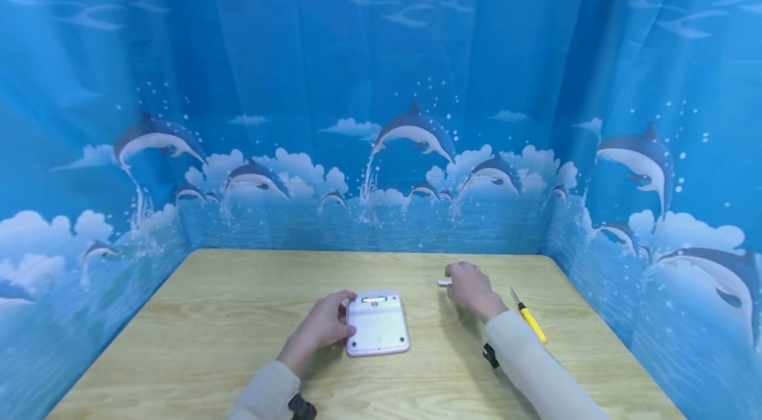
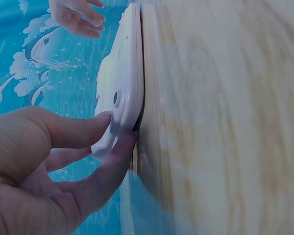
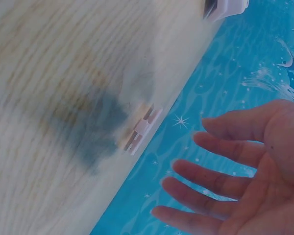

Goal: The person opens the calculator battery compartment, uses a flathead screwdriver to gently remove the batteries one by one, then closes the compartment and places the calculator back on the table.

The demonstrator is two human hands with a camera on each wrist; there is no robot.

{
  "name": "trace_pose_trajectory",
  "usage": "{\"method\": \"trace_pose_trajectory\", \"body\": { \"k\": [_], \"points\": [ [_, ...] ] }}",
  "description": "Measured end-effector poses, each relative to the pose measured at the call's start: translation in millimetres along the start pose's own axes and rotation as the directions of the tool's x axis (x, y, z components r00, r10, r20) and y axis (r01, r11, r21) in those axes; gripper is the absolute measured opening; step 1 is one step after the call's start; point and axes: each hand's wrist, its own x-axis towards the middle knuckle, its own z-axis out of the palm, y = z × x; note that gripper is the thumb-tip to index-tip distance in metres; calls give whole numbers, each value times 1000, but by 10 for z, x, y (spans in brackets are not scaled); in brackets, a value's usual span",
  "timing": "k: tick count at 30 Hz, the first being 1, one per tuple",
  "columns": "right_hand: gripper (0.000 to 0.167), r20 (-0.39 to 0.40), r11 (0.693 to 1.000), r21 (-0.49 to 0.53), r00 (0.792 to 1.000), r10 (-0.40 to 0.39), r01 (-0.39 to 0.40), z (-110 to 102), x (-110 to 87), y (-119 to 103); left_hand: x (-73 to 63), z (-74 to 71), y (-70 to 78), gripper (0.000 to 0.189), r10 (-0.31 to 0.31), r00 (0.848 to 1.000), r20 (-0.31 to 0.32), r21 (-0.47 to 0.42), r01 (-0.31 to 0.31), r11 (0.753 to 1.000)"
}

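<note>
The left grip (image 1: 321, 324) pinches the white device (image 1: 381, 331) on the counter (image 1: 238, 301) at its 9 o'clock edge. At the device's 2 o'clock, the right grip (image 1: 473, 286), fingers apart, hovers near a small white piece (image 3: 143, 128).

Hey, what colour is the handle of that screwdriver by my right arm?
The handle is yellow; the head view shows it best.

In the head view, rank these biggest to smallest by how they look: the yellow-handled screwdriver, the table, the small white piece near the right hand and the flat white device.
1. Table
2. Flat white device
3. Yellow-handled screwdriver
4. Small white piece, judged only by what shows; the right hand partly covers it
</note>
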Motion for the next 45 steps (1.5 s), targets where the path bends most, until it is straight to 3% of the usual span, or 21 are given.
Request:
{"method": "trace_pose_trajectory", "body": {
  "k": [13, 22, 45],
  "points": [
    [37, 47, 999, 20, 998, 35, -36, -70, -83, 35, 3, 8, 12, 66, -14, 1000, 5, -4, 14, 1000],
    [46, 25, 998, 27, 998, 50, -51, -111, -153, 158, 14, 21, -22, 66, 12, 1000, 7, 2, -12, 1000],
    [43, 54, 996, 4, 994, 93, -94, -178, -230, 439, 33, 42, -16, 67, -10, 1000, -5, 1, 10, 1000]
  ]
}}
